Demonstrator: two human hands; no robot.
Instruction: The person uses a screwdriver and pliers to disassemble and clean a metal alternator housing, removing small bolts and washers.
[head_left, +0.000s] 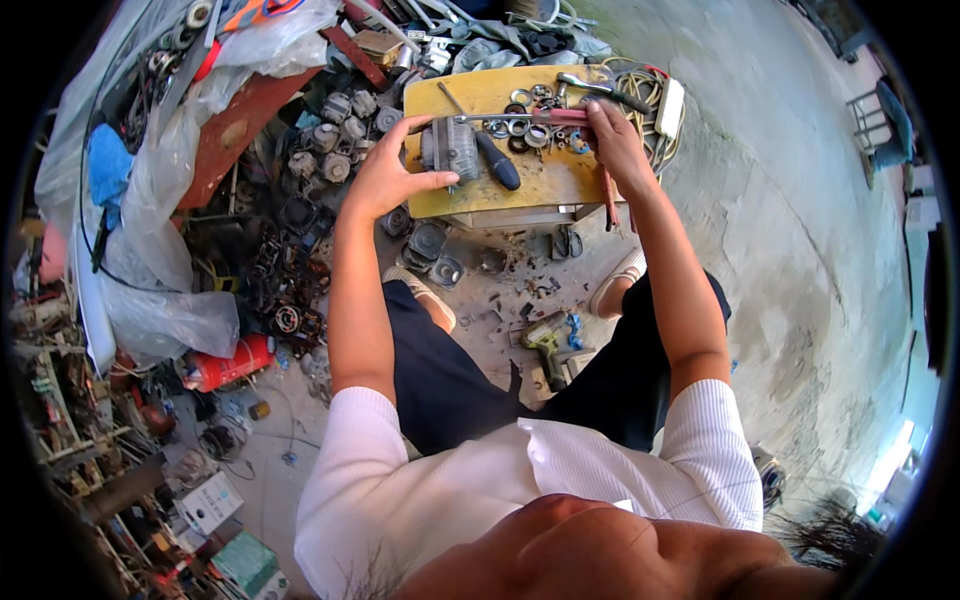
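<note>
My left hand (385,172) curls its thumb and fingers round a grey finned metal motor housing (449,150), which stands at the left of a worn yellow table (540,192). In my right hand (618,142) is the red handle of a screwdriver (562,117). Its long shaft points left, with the tip by the housing's far edge. A tool with a thick dark handle (500,168) lies right beside the housing. Several metal rings and bearings (518,127) are scattered behind it. Red tool handles (609,200) show below my right wrist at the table's edge.
A black-handled metal tool (612,92) lies at the table's far right, near a coiled cable (655,130) and white power strip (671,108). Motor parts (330,140) heap up at the left. A green power drill (545,350) rests on the floor between my legs.
</note>
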